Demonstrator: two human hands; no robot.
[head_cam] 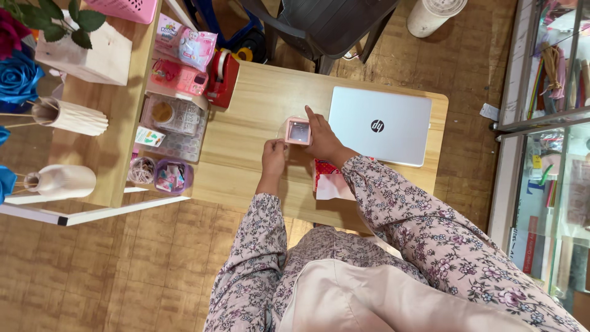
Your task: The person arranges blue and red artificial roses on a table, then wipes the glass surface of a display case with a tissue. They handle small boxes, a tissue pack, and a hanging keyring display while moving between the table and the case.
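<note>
1. Item: small pink box (298, 131) w/ clear window top, approx. cube-shaped. Location: on the light wood table (258, 104), mid-surface, just left of the closed silver laptop (380, 125).
2. Right hand (322, 142): curled round the box's right side, index finger laid along the far right edge, thumb side hidden. Closed on the box; how hard it grips can't be told.
3. Left hand (274, 155): fingers bent, tips touching the box's near-left corner. Looks like a light pinch or steadying touch, not a full wrap.
4. Handling (judged): likely light, thin card or plastic walls, so fairly stiff but crushable under a hard squeeze. Window panel prob. thin film: avoid pressing there, smudges and dents likely. Smooth sides, a bit slippery.
5. Best hold (judged): opposite side walls near the corners, where it's stiffest; or support from below. Keep fingers off the top window.
6. Contents: not legible through the window.
7. Nearby, near side: red patterned packet w/ white paper (329, 181), touching the right forearm, just near of the box.
8. Nearby, far left: red tape dispenser (222, 77) at the table's far-left corner; clear compartment tray (175, 126) and small purple tub (172, 175) along the left edge.
9. Further left: shelf unit w/ pale vases (64, 117) and blue paper roses (18, 77). Well apart from the box.
10. Far side: dark chair (326, 24) pushed up to the table.
</note>
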